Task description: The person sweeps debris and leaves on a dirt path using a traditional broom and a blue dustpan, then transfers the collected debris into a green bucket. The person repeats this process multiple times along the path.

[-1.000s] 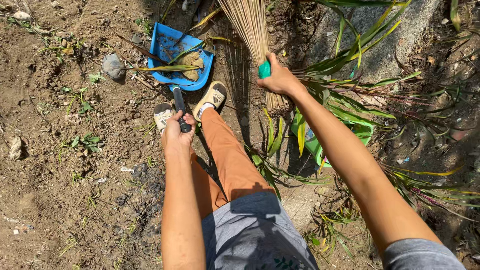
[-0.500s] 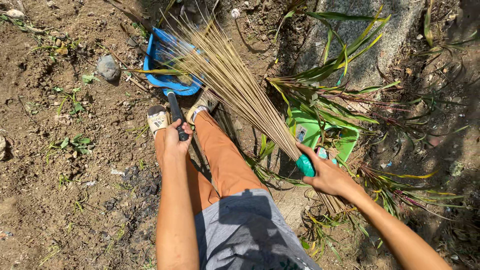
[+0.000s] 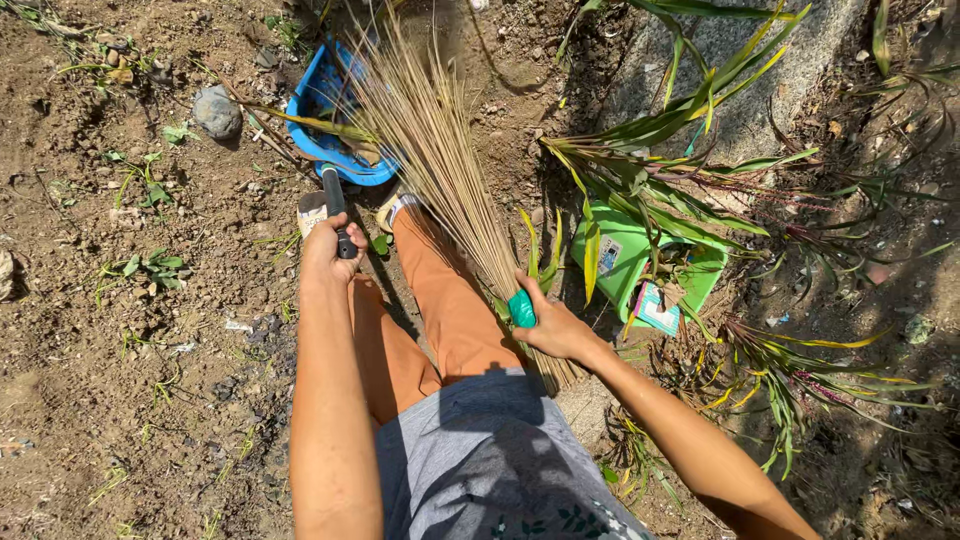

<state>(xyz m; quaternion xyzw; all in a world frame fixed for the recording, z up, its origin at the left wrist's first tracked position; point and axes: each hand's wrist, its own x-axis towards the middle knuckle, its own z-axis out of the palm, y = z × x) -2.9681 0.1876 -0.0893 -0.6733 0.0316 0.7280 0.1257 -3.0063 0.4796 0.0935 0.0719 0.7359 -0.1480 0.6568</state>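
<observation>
Left hand (image 3: 330,245) grips the blue dustpan (image 3: 335,130) handle; right hand (image 3: 555,325) holds a stick broom (image 3: 430,150) over bare soil.

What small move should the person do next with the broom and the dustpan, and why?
Probably sweep the broom tips toward the dustpan. The right hand holds the broom at its green band, bristles fanned beside the blue pan, and the left hand grips the pan's black handle, with loose soil and debris around its rim.

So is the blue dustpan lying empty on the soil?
No, the blue dustpan holds dry leaves, and the left hand grips its dark handle.
</observation>
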